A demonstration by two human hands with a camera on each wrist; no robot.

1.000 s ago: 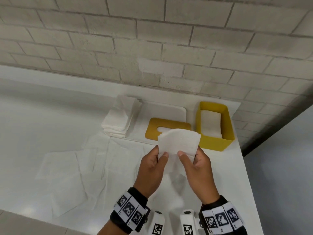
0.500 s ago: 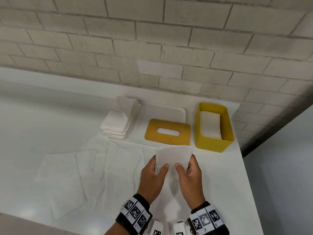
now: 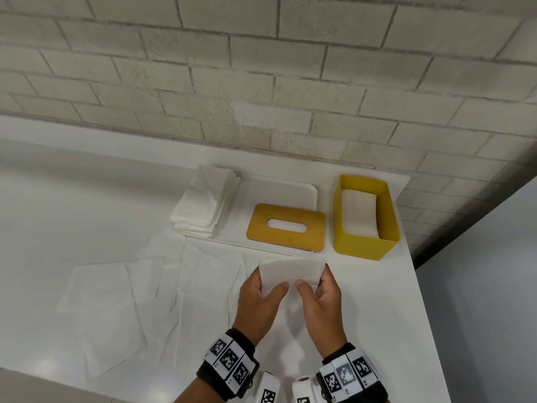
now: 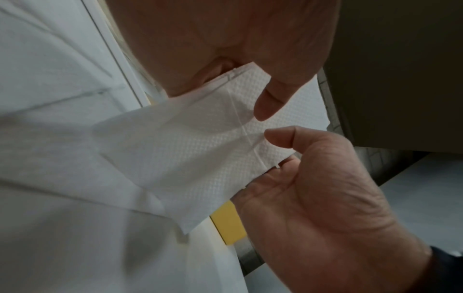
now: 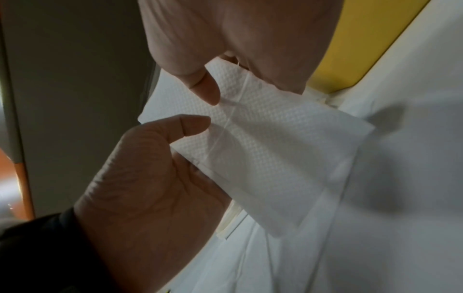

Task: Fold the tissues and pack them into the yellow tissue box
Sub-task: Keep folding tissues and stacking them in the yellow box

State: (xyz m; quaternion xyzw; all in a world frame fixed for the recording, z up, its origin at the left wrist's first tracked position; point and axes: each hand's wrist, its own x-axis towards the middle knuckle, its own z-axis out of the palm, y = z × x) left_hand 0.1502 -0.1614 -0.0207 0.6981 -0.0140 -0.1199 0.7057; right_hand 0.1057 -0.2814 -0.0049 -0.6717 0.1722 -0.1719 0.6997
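A folded white tissue [image 3: 292,271] is held just above the table in front of the yellow lid. My left hand [image 3: 261,295] pinches its left end and my right hand [image 3: 318,295] its right end, thumbs on top and fingers beneath. In the left wrist view the tissue [image 4: 200,142] shows a crease between the two thumbs. In the right wrist view the tissue [image 5: 270,148] hangs over flat sheets. The yellow tissue box [image 3: 363,245] stands open at the back right with folded tissues [image 3: 359,210] inside.
The yellow slotted lid [image 3: 286,226] lies left of the box on a white tray [image 3: 279,193]. A stack of folded tissues [image 3: 203,205] sits on the tray's left end. Several unfolded sheets [image 3: 130,286] cover the table's left and middle. The table's right edge [image 3: 421,315] is close.
Both hands have brought the tissue down and toward me, from upright in front of the lid and box to low over the table. The lid is now uncovered.
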